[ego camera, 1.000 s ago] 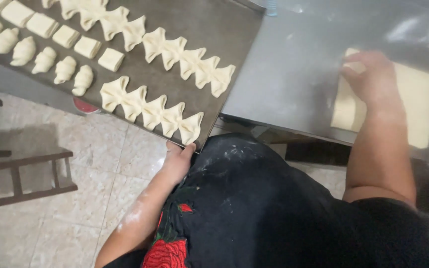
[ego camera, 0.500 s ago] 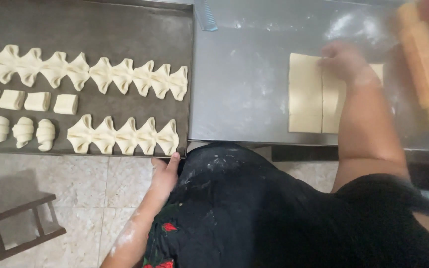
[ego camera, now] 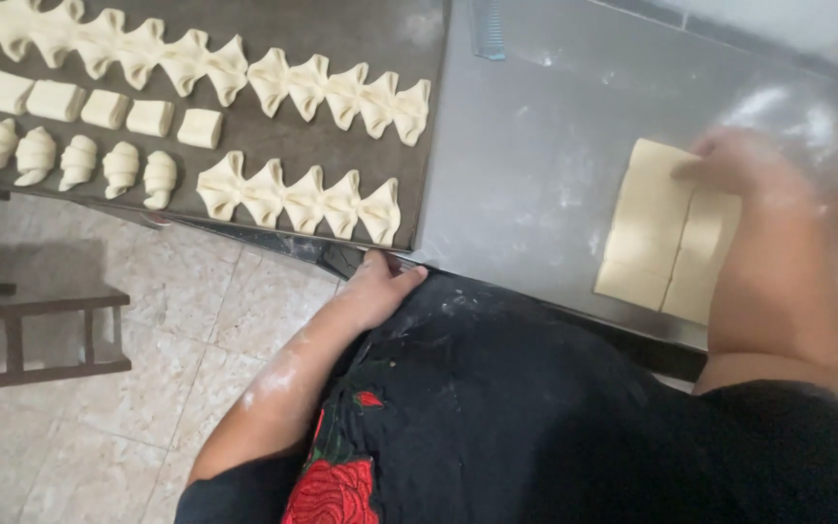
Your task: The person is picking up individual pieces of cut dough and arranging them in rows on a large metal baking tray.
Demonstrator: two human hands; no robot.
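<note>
1. A tiled floor lies below a floured steel table.
2. The left hand grips the near edge of the dark baking tray, fingers curled under it.
3. Bow-shaped pastries fill the tray in rows.
4. The right hand, blurred, rests on the dough strips on the table; I cannot tell whether it grips them.
</note>
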